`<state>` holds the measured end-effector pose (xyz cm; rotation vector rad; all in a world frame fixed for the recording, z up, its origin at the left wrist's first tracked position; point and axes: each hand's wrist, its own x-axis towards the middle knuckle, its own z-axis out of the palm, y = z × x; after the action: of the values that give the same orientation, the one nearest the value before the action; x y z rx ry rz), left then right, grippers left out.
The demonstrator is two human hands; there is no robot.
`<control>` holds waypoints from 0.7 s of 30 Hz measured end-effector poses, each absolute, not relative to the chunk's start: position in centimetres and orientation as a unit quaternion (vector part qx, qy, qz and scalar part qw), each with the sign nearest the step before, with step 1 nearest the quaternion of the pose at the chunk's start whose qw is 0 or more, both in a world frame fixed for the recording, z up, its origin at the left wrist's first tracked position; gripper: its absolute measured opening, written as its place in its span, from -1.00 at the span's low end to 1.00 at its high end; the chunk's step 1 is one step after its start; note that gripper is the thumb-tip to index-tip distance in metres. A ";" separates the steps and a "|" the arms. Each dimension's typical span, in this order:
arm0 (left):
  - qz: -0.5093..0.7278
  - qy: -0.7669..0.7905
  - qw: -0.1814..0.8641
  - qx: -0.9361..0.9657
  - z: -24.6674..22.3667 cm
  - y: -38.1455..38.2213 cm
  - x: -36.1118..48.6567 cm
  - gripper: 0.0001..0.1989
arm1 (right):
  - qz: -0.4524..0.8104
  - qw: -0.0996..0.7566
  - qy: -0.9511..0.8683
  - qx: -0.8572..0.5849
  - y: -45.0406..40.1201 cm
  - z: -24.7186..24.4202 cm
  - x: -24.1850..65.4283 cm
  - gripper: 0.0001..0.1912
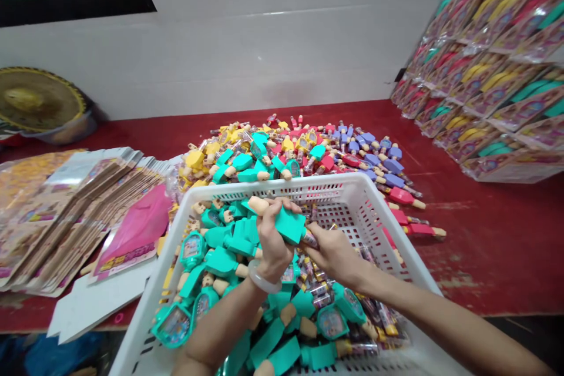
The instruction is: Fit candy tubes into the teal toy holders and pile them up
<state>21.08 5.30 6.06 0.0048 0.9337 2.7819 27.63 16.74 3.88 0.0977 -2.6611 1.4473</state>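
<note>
Above a white basket [352, 192], my left hand [272, 244] is wrapped round a teal plastic toy case [289, 224] with a beige rounded tip. The fingers of my right hand [332, 254] pinch a small clear printed tube [310, 238] at the case's other end. Whether the tube is fully inside the case, I cannot tell. Below my hands, more teal cases [222, 261] fill the left and front of the basket, some showing a printed window. Loose tubes [321, 289] lie along its right side.
Behind the basket, yellow, teal, pink and purple cases [372, 158] are heaped on the red table [480, 258]. Stacked printed cards [83, 205] and a pink packet [136, 229] lie left. Packaged toys [497, 70] rise in a stack at right. A straw hat [37, 100] rests back left.
</note>
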 end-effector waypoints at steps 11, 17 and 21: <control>0.921 0.312 0.204 0.116 8.3 4.1 19.8 -0.91 | 0.660 -0.257 -0.695 0.127 18.8 3.5 26.8 -0.41; 0.911 0.405 -0.020 -0.072 11.0 2.7 6.7 -0.75 | 0.168 -0.091 -0.976 -0.103 24.9 1.6 22.4 -0.54; 0.791 0.611 0.022 -0.008 9.0 2.0 6.4 -0.68 | 0.139 -0.240 -0.956 -0.091 26.1 -2.6 21.1 -0.76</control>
<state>6.36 2.00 8.97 -0.0239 1.8935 2.4517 21.12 26.13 -2.59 -0.3401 -3.5733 0.5201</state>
